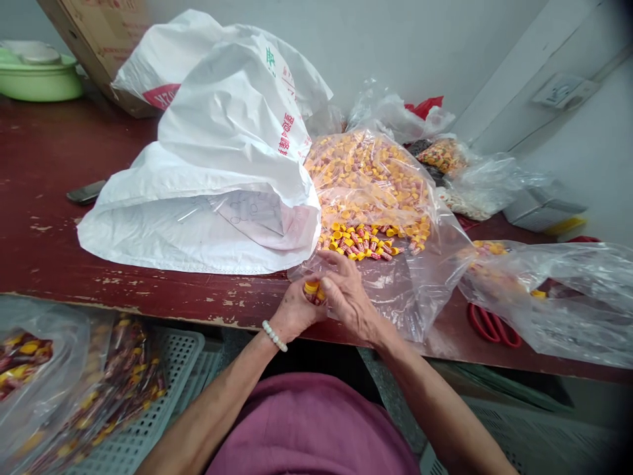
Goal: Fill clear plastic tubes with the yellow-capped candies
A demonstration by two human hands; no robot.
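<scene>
My left hand [299,309], with a pale bead bracelet at its wrist, is closed around a few small yellow-and-red pieces [312,288] at the table's front edge. My right hand [347,295] meets it, its thumb pressed to one of the pieces and its fingers curled over the far side. Beyond the hands, loose pieces of the same kind [363,241], with yellow cup-shaped ends and red patterned bodies, spill from the mouth of a big clear plastic bag [376,175] full of them. A large white woven sack [212,191] lies beside it on the left.
Red scissors [494,326] and another clear bag [568,303] lie on the right of the worn dark-red table [198,293]. At lower left, a plastic crate [185,346] holds bagged pieces. A phone-like object [86,192] and a green basin [39,79] are far left.
</scene>
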